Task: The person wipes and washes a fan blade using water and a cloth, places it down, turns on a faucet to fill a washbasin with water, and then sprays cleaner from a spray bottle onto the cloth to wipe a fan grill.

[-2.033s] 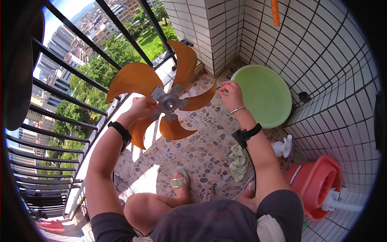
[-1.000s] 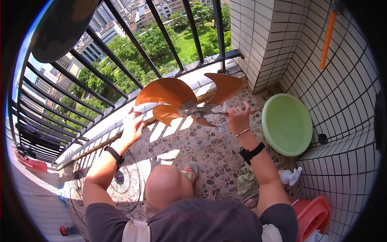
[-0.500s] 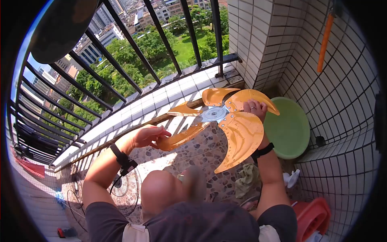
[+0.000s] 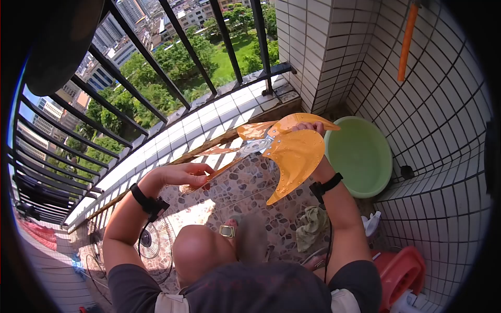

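Observation:
An orange fan blade assembly (image 4: 297, 156) with several blades and a metal hub is held up in front of me, tilted nearly edge-on. My right hand (image 4: 309, 128) grips it among the right blades, the fingertips showing over a blade and the rest hidden behind another. My left hand (image 4: 194, 174) pinches the tip of the lower left blade between thumb and fingers. Black bands circle both wrists.
Black railing bars (image 4: 198, 47) run along the left and front. A green basin (image 4: 360, 156) stands at the right by the tiled wall (image 4: 438, 104). Nearer are a rag (image 4: 311, 228), a red bucket (image 4: 399, 274) and a round fan grille (image 4: 152, 239) on the floor.
The fan blades have turned over from their earlier side and now tilt more edge-on. My left hand let go, then took a blade tip; my right hand took hold among the right blades.

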{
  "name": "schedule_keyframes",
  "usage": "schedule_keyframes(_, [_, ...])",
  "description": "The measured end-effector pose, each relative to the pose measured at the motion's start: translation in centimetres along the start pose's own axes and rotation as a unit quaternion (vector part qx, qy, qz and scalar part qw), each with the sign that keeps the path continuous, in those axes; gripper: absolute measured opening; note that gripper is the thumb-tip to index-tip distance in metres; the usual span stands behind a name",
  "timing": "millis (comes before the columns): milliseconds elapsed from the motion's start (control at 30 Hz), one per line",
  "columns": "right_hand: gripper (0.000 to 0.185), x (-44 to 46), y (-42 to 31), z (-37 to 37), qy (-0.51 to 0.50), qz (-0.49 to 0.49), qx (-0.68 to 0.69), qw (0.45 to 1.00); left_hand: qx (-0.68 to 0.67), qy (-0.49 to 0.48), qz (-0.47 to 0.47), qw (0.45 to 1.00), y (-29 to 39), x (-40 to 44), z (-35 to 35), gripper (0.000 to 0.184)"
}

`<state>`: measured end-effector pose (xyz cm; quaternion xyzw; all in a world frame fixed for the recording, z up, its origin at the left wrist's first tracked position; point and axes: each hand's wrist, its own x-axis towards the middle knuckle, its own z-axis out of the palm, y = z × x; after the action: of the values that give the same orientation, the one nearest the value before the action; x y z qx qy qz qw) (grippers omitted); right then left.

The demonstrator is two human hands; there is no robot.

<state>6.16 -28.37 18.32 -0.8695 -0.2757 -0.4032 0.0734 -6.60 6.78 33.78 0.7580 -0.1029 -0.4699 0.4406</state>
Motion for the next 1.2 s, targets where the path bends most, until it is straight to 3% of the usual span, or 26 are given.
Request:
schedule_keyframes(33, [0.016,-1.2,0.3,2.6,-0.016,0.167,0.372,0.913,0.001,0.000,-0.004,1.000,-0.1,0.0,-0.4,0.071])
schedule_keyframes(67, [0.015,-1.4,0.3,3.1,-0.034,0.232,0.544,0.806,-0.016,-0.009,0.003,1.000,-0.2,0.1,-0.8,0.074])
schedule_keyframes(100, [0.015,-1.6,0.3,3.7,-0.026,0.306,0.682,0.663,-0.035,-0.019,0.008,0.999,-0.2,0.1,-1.0,0.076])
schedule_keyframes(133, [0.012,-2.0,0.2,4.2,-0.004,0.219,0.514,0.829,-0.014,0.017,0.009,1.000,-0.3,-0.2,-1.0,0.079])
schedule_keyframes(167, [0.010,-2.1,0.0,4.0,0.015,0.120,0.313,0.942,-0.013,0.014,0.001,1.000,0.0,-0.5,-0.8,0.079])
schedule_keyframes(233, [0.008,-1.7,-0.4,2.5,0.032,0.019,0.095,0.995,-0.001,0.116,0.063,0.991,1.7,-1.3,-0.2,0.073])
schedule_keyframes(267, [0.005,-0.8,-0.4,0.7,-0.001,0.006,0.069,0.998,0.052,0.101,-0.024,0.993,4.2,-2.4,-0.5,0.069])
schedule_keyframes(300, [0.003,-0.4,-0.5,-0.2,-0.033,-0.009,0.044,0.998,0.128,0.170,-0.039,0.976,6.0,-1.9,1.0,0.051])
schedule_keyframes(367, [0.005,-0.6,-0.3,0.6,-0.039,0.002,0.059,0.998,0.269,0.303,-0.005,0.914,7.2,-1.1,2.1,0.027])
schedule_keyframes(400, [0.006,-0.5,-0.2,0.8,-0.028,0.003,0.068,0.997,0.271,0.353,0.014,0.896,7.5,-0.7,2.6,0.017])
schedule_keyframes(533, [0.005,0.4,0.1,0.4,-0.060,0.017,0.079,0.995,0.324,0.323,-0.014,0.889,8.5,-0.8,1.5,0.018])
schedule_keyframes(567, [0.005,0.7,0.0,0.4,-0.090,0.016,0.082,0.992,0.287,0.317,-0.031,0.903,9.5,-1.1,1.4,0.016])
schedule_keyframes(633, [0.008,2.3,-0.3,-1.0,-0.137,-0.013,0.073,0.988,0.164,0.318,0.029,0.933,7.6,-1.9,-0.6,0.017])
schedule_keyframes(700, [0.019,4.4,-1.0,-2.2,0.008,-0.031,0.131,0.991,0.111,0.305,0.007,0.946,8.9,-4.0,-1.1,0.018])
schedule_keyframes(733, [0.032,5.3,-0.7,-2.3,-0.087,-0.017,0.145,0.985,0.100,0.315,-0.019,0.943,8.6,-5.4,-1.5,0.016])
schedule_keyframes(767, [0.032,6.8,0.0,-2.5,-0.081,-0.029,0.158,0.984,0.089,0.326,-0.048,0.940,8.2,-7.1,-1.7,0.015])
schedule_keyframes(833, [0.026,10.4,1.5,-3.5,-0.322,0.081,0.284,0.899,0.032,0.363,-0.069,0.929,8.4,-10.5,-0.5,0.017])
schedule_keyframes(867, [0.023,12.6,2.1,-5.0,-0.371,0.114,0.344,0.855,0.072,0.393,-0.145,0.905,5.9,-13.4,-0.9,0.022])
schedule_keyframes(900, [0.021,14.4,2.4,-5.9,-0.418,0.140,0.396,0.806,0.036,0.444,-0.152,0.882,6.4,-15.3,0.8,0.025])
schedule_keyframes(967, [0.020,13.3,2.5,-2.4,-0.170,0.105,0.531,0.824,-0.028,0.512,-0.177,0.840,7.2,-19.3,4.3,0.029])
schedule_keyframes(1000, [0.019,13.5,2.5,-1.7,-0.148,0.107,0.489,0.853,-0.109,0.535,-0.121,0.829,5.6,-21.7,6.1,0.034])
schedule_keyframes(1033, [0.019,13.6,2.2,-1.0,-0.124,0.111,0.448,0.878,-0.095,0.570,-0.179,0.796,5.1,-24.5,8.3,0.037])
schedule_keyframes(1100, [0.020,13.5,1.1,-0.2,-0.116,0.125,0.421,0.891,-0.052,0.611,-0.132,0.779,5.9,-28.3,12.9,0.034])
schedule_keyframes(1167, [0.019,13.2,-1.5,-0.2,-0.188,0.203,0.520,0.808,-0.058,0.661,-0.155,0.732,5.3,-32.7,16.6,0.034])
schedule_keyframes(1200, [0.017,12.9,-3.0,0.1,-0.235,0.177,0.512,0.807,-0.099,0.702,-0.158,0.688,4.9,-34.6,18.4,0.034])
